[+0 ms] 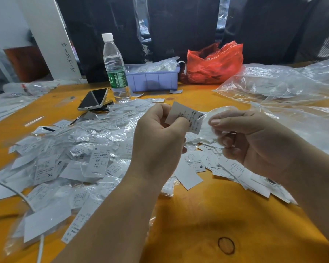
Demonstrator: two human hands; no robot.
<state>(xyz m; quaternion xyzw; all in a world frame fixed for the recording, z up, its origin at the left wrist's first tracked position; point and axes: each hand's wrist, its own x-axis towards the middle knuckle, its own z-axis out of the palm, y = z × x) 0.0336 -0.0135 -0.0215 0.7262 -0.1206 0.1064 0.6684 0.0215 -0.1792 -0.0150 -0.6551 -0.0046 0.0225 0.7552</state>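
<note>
Above the middle of the orange table (207,215), a white label (188,114) marked XL is held in the air, tilted, its printed end pointing right. The left hand (160,137) pinches its blank end between thumb and curled fingers. The printed end meets, and seems to have just entered, the mouth of a small clear sleeve (209,130), which the right hand (254,141) grips by its edge between thumb and fingers. How far in the label sits is hard to tell through the film.

This looks like the bagging step: one label going into one sleeve. The next move likely calls for the right hand to keep the mouth spread while the left slides the label in straight. A skewed corner could catch on the thin film and crumple it. After that the left must let go without dragging the label back out.

Just below the hands, loose labels (226,166) lie scattered, one showing an M. To the left spreads a bigger heap of bagged labels (74,158), shiny under plastic, with S, XS and XL visible. That heap is probably where the finished piece belongs. A white cable (13,190) runs across its near edge.

Farther back stand a phone (93,99), a water bottle (115,69) and a purple tray (152,80) of more plastic. A red bag (215,63) sits beside the tray, and large clear bags (273,82) lie at the right.
</note>
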